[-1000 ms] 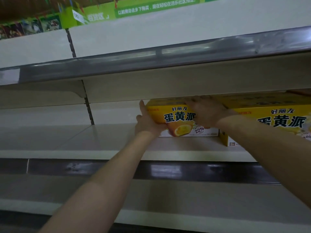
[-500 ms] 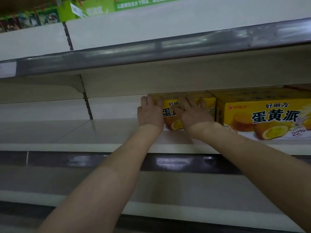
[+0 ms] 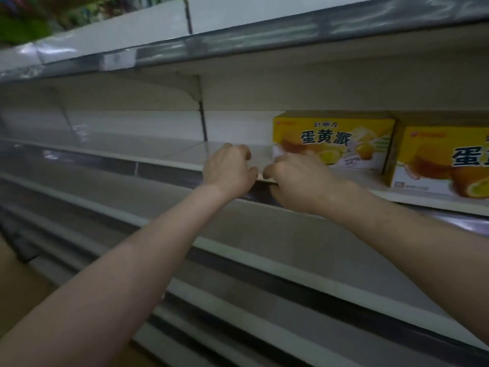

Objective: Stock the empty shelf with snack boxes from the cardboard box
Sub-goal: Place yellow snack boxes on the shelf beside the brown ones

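Two yellow snack boxes stand side by side on the white shelf. The left snack box is set further back; the right snack box is nearer the front edge and cut off by the frame. My left hand hovers at the shelf's front edge, left of the boxes, fingers loosely curled and holding nothing. My right hand is just in front of the left box's lower corner, fingers curled, apart from the box and empty. The cardboard box is out of sight.
The shelf stretches bare to the left of the boxes. Another shelf hangs close above, and lower shelves jut out below my forearms. A brown floor shows at the lower left.
Both hands have let go of the left snack box and drawn back to the shelf's front edge. The box now stands pushed back. The view has swung left.
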The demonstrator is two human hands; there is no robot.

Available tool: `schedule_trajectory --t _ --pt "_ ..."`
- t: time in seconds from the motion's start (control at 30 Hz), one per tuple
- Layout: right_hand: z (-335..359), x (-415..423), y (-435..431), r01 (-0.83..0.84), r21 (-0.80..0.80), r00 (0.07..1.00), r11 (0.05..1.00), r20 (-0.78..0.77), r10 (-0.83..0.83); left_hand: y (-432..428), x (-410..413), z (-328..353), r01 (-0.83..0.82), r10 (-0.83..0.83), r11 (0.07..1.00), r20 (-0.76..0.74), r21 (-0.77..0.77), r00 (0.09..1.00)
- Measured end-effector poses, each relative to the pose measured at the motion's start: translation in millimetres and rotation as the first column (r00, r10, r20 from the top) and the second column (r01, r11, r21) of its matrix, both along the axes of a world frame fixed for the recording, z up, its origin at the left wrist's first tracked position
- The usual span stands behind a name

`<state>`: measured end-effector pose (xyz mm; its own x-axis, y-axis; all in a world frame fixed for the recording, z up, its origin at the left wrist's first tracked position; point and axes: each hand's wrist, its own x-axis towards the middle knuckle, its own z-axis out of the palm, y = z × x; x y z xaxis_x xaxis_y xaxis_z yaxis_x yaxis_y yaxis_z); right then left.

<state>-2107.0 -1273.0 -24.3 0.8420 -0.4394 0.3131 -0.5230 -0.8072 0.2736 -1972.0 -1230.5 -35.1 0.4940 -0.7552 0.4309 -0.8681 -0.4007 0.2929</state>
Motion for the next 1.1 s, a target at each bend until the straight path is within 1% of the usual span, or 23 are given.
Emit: schedule_trajectory --t 0.07,0.2,0.33,0.47,0.67,0.87,1.0,1.1 --pt "-9 9 20 -0.073 -0.006 0.997 0.997 -0.024 0.073 36 6 -8 -0.081 0.084 0.995 -0.040 0.066 0.996" --pt "-24 37 67 -0.237 -0.019 0.971 0.971 -0.020 0.236 114 20 -27 -0.220 0.234 0.957 -0.055 0.187 0.971" --pt "-39 67 125 -0.383 0.065 0.921 0.921 -0.045 0.387 187 33 -37 -0.339 0.373 0.901 -0.084 0.271 0.924" --pt "-54 97 179 -0.520 0.102 0.847 0.848 -0.070 0.527 261 44 -45 -0.462 0.512 0.829 -0.095 0.317 0.854" --pt "-74 132 283 -0.676 0.209 0.714 0.707 -0.054 0.698 379 55 -54 -0.561 0.641 0.741 -0.138 0.369 0.755" --pt "-95 165 401 -0.765 0.285 0.595 0.577 -0.031 0.803 503 58 -60 -0.637 0.756 0.638 -0.191 0.433 0.626" --pt "-110 181 476 -0.794 0.352 0.509 0.495 -0.059 0.859 583 61 -73 -0.687 0.822 0.559 -0.206 0.464 0.530" --pt "-123 191 523 -0.793 0.406 0.465 0.454 -0.078 0.882 637 66 -85 -0.709 0.849 0.528 -0.266 0.468 0.456"
